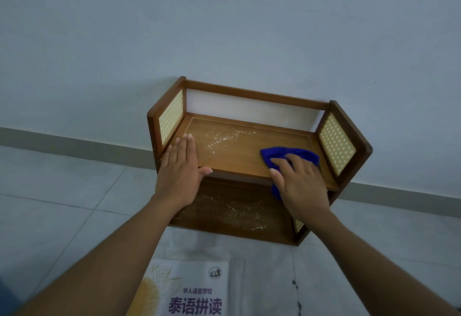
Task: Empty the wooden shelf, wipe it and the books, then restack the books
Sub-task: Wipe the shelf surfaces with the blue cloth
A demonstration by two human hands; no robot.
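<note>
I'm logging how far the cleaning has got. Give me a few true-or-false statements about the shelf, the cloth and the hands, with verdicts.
1. The right hand presses a blue cloth onto the upper board of the wooden shelf. True.
2. The left hand holds a book. False: it lies flat on the upper board, near the left end.
3. White dust shows on both the upper board and the lower board. True.
4. Books stand on the lower board. False: no books are on the shelf; one book lies on the floor in front of it.
</note>
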